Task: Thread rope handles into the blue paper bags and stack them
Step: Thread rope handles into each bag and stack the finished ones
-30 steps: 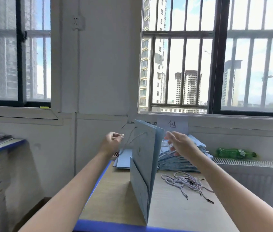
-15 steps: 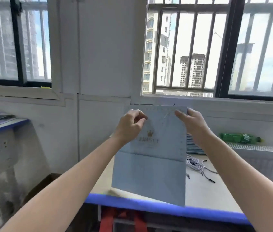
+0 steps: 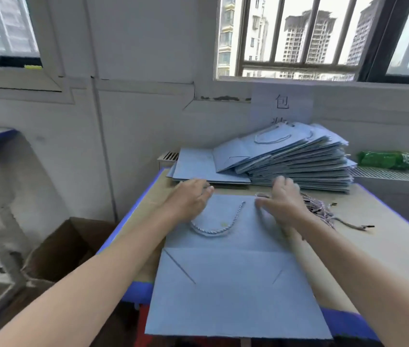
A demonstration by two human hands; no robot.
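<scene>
While blue bag [image 3: 236,284] lies flat on surface [image 3: 386,246], rope handle [image 3: 217,225] threaded, we rest left hand [image 3: 188,201] and right hand [image 3: 282,204] on top edge, fingers relaxed, grasping nothing. Stack [image 3: 298,161] behind; loose ropes [image 3: 323,214] remain.

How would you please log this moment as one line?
bag: flat on table | handle: threaded | hands: left, right pressing bag top | stack: behind

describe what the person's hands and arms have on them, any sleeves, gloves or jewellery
Nothing is worn. The left hand and right hand are bare, with no gloves, and no rings show. Both forearms are bare down to the bottom edge of the picture: no sleeves, watch or wristband in view.
</scene>
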